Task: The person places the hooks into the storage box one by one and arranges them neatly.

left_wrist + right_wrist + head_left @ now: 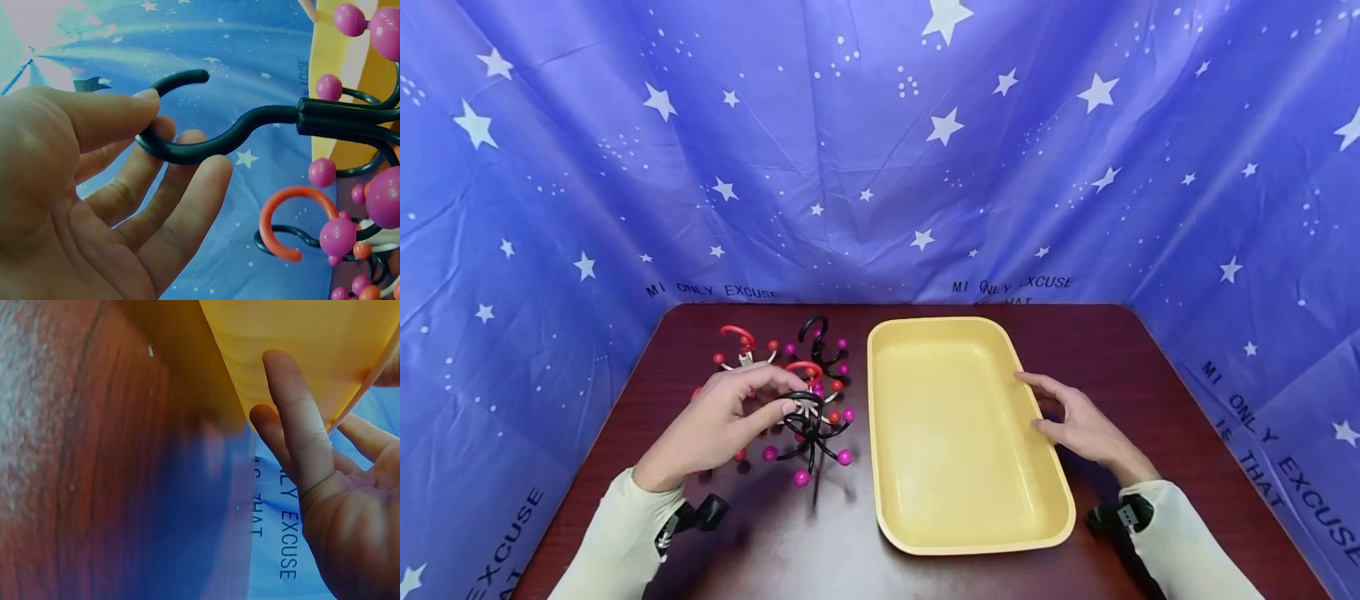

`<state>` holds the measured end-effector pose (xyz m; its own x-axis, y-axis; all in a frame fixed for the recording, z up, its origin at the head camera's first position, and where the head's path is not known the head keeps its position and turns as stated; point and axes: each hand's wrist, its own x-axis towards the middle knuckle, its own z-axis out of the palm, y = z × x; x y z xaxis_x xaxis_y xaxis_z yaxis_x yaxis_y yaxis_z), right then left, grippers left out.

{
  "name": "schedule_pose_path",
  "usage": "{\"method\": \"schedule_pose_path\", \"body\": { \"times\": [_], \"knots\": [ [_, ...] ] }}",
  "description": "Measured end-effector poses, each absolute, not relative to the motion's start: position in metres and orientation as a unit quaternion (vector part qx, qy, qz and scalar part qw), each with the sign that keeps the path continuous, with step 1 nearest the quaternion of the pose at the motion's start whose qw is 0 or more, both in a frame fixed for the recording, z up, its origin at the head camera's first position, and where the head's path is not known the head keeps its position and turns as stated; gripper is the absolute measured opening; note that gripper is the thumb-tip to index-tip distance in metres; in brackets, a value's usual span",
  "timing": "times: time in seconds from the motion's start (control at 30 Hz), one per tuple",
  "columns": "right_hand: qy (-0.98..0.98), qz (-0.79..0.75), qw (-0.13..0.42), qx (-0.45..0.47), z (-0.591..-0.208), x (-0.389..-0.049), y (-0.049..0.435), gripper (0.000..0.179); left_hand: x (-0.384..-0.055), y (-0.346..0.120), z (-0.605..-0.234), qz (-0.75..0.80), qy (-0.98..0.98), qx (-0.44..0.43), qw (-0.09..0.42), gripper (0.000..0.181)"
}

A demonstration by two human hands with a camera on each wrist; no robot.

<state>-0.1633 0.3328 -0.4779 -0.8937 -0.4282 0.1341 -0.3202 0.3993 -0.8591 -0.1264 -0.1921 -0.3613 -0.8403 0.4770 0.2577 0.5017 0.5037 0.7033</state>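
My left hand [722,417] pinches the curved hook of a black multi-arm hanger [811,433] tipped with pink balls; in the left wrist view, thumb and fingertips meet the hook [231,134]. This hanger is tilted, its arms spreading toward the tray. Behind it are a red-hooked hanger [805,367] with pale arms, partly hidden, and another black hanger [817,329]. One more red-hooked hanger [745,358] is partly covered by my left hand. My right hand [1086,425] holds the right rim of a yellow tray [880,467], with fingers [297,419] against its outer wall.
The tray lies lengthwise on a dark red-brown table [797,558], right of the hangers. A blue curtain [850,150] with white stars surrounds the back and sides of the table.
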Motion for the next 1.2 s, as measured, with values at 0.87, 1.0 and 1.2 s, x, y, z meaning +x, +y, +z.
{"method": "schedule_pose_path", "body": {
  "times": [0.87,1.0,1.2],
  "knots": [
    [0.834,-0.510,0.079,-0.197,-0.476,-0.163,0.332,0.072,-0.170,-0.131,-0.329,-0.435,-0.846,-0.306,0.045,0.023],
    [0.832,-0.514,0.083,-0.192,-0.475,-0.164,0.331,0.072,-0.182,-0.114,-0.328,-0.439,-0.840,-0.316,0.046,0.020],
    [0.828,-0.521,0.086,-0.186,-0.477,-0.163,0.331,0.071,-0.201,-0.085,-0.331,-0.456,-0.832,-0.314,0.022,0.019]
  ]
}}
